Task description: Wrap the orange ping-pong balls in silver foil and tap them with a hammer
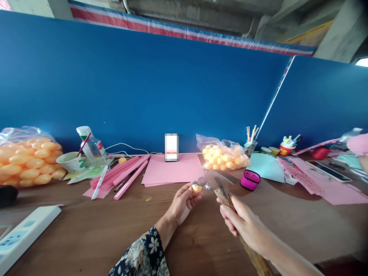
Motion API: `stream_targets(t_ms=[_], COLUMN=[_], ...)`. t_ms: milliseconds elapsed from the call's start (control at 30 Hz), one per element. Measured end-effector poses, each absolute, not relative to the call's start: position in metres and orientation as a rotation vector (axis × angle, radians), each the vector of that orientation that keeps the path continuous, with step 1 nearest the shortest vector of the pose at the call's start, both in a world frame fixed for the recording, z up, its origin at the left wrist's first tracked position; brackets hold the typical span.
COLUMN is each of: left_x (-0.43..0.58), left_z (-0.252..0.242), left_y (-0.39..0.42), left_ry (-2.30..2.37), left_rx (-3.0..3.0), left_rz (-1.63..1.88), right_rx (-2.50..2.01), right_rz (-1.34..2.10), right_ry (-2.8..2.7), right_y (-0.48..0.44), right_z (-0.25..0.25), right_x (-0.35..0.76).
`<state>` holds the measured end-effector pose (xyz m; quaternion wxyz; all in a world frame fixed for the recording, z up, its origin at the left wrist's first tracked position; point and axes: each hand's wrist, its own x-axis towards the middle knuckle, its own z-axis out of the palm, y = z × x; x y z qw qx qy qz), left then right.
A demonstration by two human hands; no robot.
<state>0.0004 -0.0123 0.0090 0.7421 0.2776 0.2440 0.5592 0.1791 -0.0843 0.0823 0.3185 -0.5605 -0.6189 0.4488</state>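
Observation:
My left hand point(181, 202) is raised over the brown table point(86, 234), its fingertips pinched on a small orange ball point(197, 188) with a shiny bit on top. My right hand point(244, 224) is closed round the wooden handle of a hammer point(227, 199). The hammer's head is blurred by motion right next to the ball. A floral sleeve covers my left forearm.
Pink paper sheets point(172, 170) and pink strips point(126, 174) lie behind the hands. Bags of orange balls sit at far left point(28, 157) and centre right point(224, 155). A phone point(171, 147) leans on the blue partition. A pink pouch point(250, 180), a bottle point(92, 147), a cup and a power strip point(23, 234) are around.

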Motion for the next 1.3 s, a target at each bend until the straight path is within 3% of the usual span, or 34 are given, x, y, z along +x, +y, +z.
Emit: stream_targets(t_ms=[1300], left_x=[-0.0010], left_z=[0.0135], left_y=[-0.0152], left_ry=[0.485], left_rx=[0.636], left_rz=[1.171], right_rx=[-1.453], right_rz=[1.224], right_ry=[-1.615], right_y=[-0.0836], right_z=[0.0825], right_x=[0.1782])
